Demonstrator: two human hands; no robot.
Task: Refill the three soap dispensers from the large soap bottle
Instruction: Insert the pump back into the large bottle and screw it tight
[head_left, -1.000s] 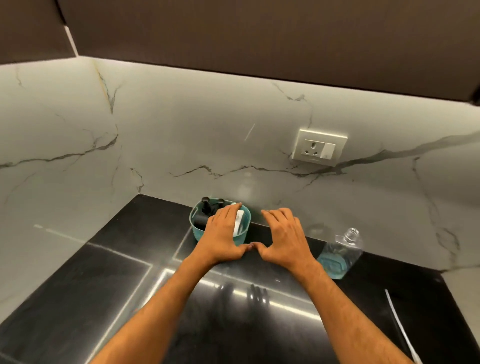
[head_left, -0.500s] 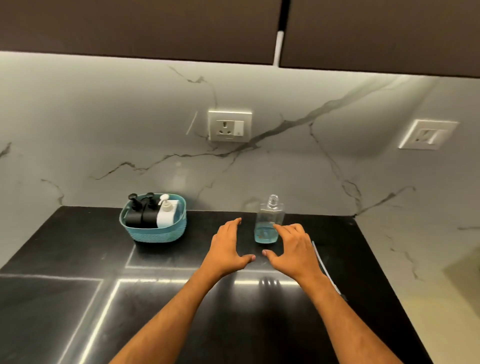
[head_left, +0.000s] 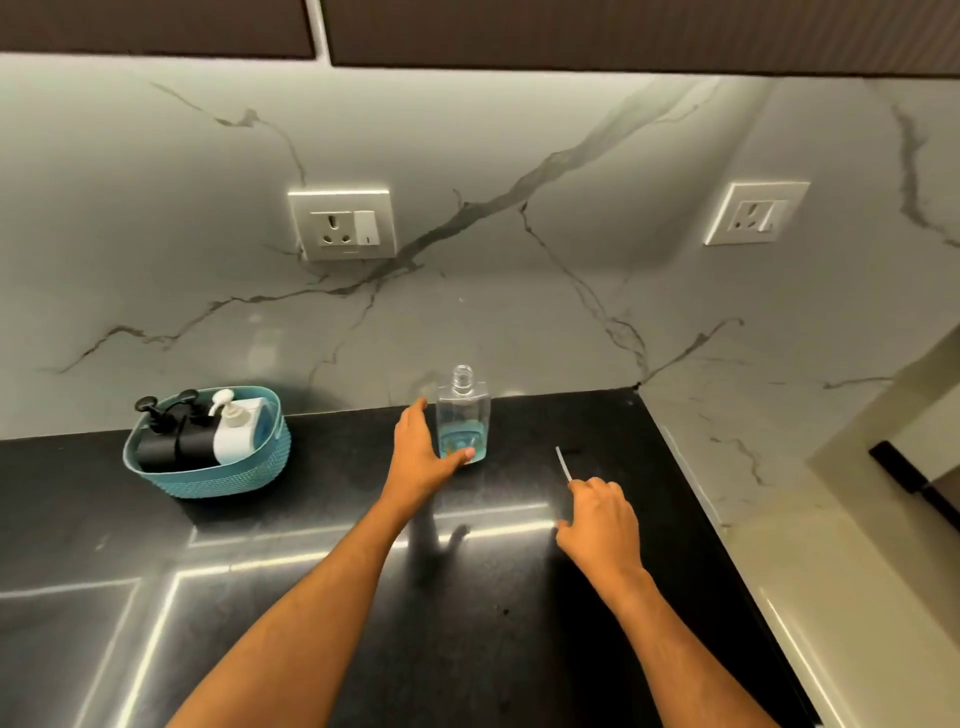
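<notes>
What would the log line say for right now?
left hand: grips clear bottle | right hand: at thin tube | dispensers: in teal basket

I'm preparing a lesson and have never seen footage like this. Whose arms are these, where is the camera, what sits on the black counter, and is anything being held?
There is no machine here: the arms belong to a person, and the one picture comes from a wide-angle camera worn on their head, looking forward and down.

On the black counter, a teal basket near the marble wall holds three pump dispensers: two black dispensers and one white dispenser. To its right stands a clear bottle, upright, cap off, with a little blue liquid at the bottom.

The left hand is closing around that bottle, with the thumb in front of its base and the fingers alongside it. The bottle stands on the counter, not lifted.

The right hand has its fingertips at a thin white tube lying on the counter. Whether it already pinches the tube is too small to tell.
</notes>
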